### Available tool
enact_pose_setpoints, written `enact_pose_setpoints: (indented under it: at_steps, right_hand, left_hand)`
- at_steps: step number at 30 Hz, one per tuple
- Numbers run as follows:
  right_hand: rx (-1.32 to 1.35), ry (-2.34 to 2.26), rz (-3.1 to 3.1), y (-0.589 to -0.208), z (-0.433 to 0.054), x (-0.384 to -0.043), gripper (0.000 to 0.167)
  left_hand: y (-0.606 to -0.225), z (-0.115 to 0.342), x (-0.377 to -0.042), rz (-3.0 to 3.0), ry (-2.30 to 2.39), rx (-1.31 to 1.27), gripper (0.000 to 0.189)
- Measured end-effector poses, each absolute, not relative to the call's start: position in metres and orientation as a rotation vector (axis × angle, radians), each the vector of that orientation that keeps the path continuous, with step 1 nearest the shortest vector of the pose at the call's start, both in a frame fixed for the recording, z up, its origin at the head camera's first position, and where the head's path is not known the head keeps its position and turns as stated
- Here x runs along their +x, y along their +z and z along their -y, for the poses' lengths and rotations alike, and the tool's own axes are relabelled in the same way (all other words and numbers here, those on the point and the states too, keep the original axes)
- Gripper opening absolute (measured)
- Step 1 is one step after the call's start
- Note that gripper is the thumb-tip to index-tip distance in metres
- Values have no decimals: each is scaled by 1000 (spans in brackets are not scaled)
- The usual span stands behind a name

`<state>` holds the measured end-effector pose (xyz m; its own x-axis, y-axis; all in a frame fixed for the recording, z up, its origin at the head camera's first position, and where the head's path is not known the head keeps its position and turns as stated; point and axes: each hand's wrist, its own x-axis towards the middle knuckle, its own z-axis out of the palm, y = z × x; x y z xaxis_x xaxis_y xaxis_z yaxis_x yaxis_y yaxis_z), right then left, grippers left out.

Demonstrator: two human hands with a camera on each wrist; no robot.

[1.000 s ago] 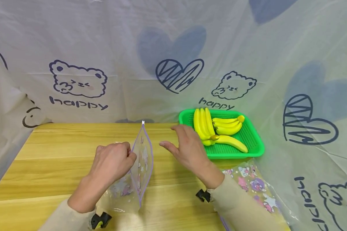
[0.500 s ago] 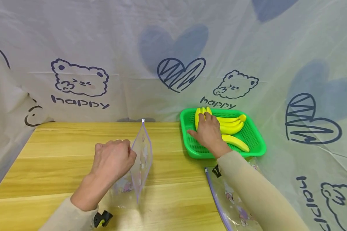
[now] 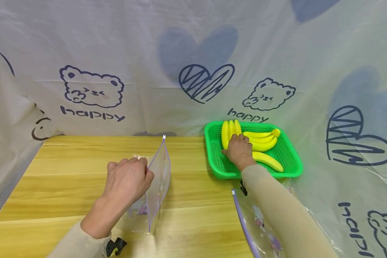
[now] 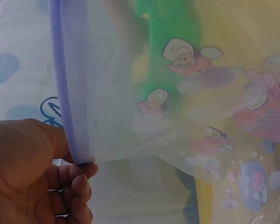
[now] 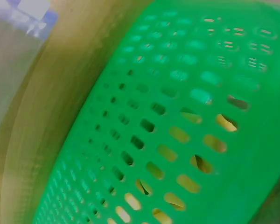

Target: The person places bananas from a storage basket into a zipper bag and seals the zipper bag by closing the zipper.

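My left hand (image 3: pixel 125 181) pinches the purple rim of a clear slider zip bag (image 3: pixel 159 179), which stands upright with its mouth spread toward the right. In the left wrist view, cartoon prints show on the bag (image 4: pixel 186 116), with thumb and fingers at the lower end of its rim. My right hand (image 3: pixel 240 148) reaches into the green basket (image 3: pixel 209 157) and grips the near end of a bunch of bananas (image 3: pixel 229 130), its fingers curled over it. In the right wrist view the basket wall (image 5: pixel 177 93) fills most of the picture and hides the hand.
Beside the gripped bunch lie another banana bunch (image 3: pixel 262 144) and a single banana (image 3: pixel 268 161). A second zip bag (image 3: pixel 258 222) lies flat under the right forearm, near the basket. Behind the wooden table (image 3: pixel 84 150) hangs a printed cloth (image 3: pixel 148 53).
My right hand has moved from beside the bag, right and into the basket, and its fingers have curled over the banana bunch. The left hand keeps its hold on the bag.
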<state>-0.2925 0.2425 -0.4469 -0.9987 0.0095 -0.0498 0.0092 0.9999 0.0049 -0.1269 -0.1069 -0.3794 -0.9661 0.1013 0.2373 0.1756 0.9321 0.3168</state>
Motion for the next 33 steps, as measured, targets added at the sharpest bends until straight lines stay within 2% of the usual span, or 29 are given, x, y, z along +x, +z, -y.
enact_pose_setpoints:
  at_steps: [8,18,26,33]
  right_hand:
    - [43,79,-3006,-453,-253,-292,92]
    - [-189,175,-2918,-444,-254,-287,72]
    - [-389,-15,-2767,-431,-262,-289,64]
    - [-373,37,-2903,-444,-262,-284,73]
  left_hand:
    - [-381,108,-127,2903,-541,-222,25]
    - [-383,110,-128,2934,-561,-217,26]
    - [-384,112,-128,2949,-568,-213,27]
    - [-385,112,-128,2947,-572,-216,28]
